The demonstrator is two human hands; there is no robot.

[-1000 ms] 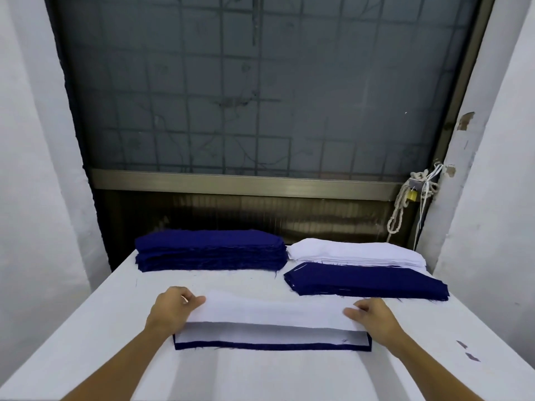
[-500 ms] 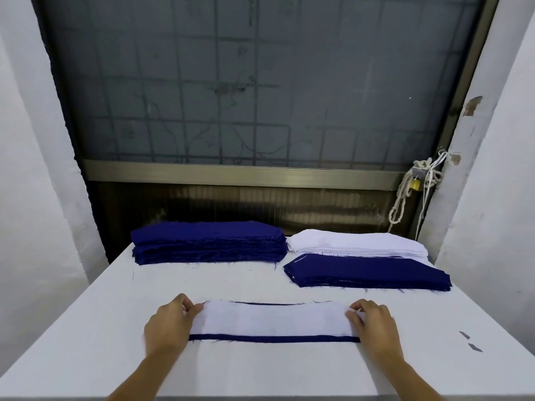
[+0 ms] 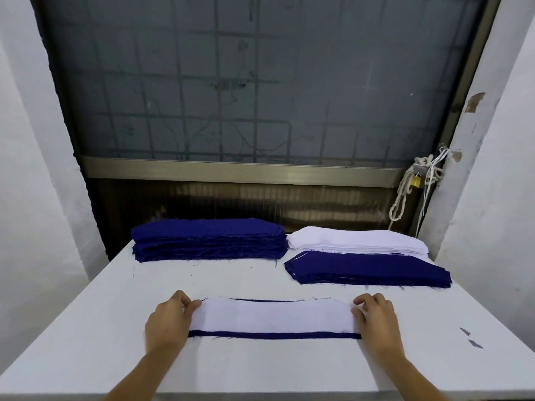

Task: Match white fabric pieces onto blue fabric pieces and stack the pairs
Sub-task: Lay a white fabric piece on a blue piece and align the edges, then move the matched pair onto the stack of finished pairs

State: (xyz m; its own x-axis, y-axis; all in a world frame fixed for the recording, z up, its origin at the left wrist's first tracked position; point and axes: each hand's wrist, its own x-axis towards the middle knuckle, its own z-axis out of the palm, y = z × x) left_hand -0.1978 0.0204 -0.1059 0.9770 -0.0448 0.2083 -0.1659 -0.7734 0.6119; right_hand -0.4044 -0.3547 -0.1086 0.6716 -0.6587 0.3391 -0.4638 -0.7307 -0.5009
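White fabric piece [image 3: 273, 315], thin, limp, light, laid on blue fabric piece [image 3: 273, 335] at near centre of counter [image 3: 86, 328]; left hand [image 3: 169, 324] and right hand [image 3: 376, 322] pinching its short ends, the likeliest hold for lifting without buckling or slipping off its mate.

Only the person's two forearms and hands show, entering from the bottom edge. Both forearms are bare, with no sleeve visible on the part in view. The bare left hand [image 3: 169, 324] carries no glove, ring or band that can be made out, and its wrist is uncovered. The bare right hand [image 3: 377, 322] is likewise ungloved, its wrist uncovered. The fingernails look short and unpainted.
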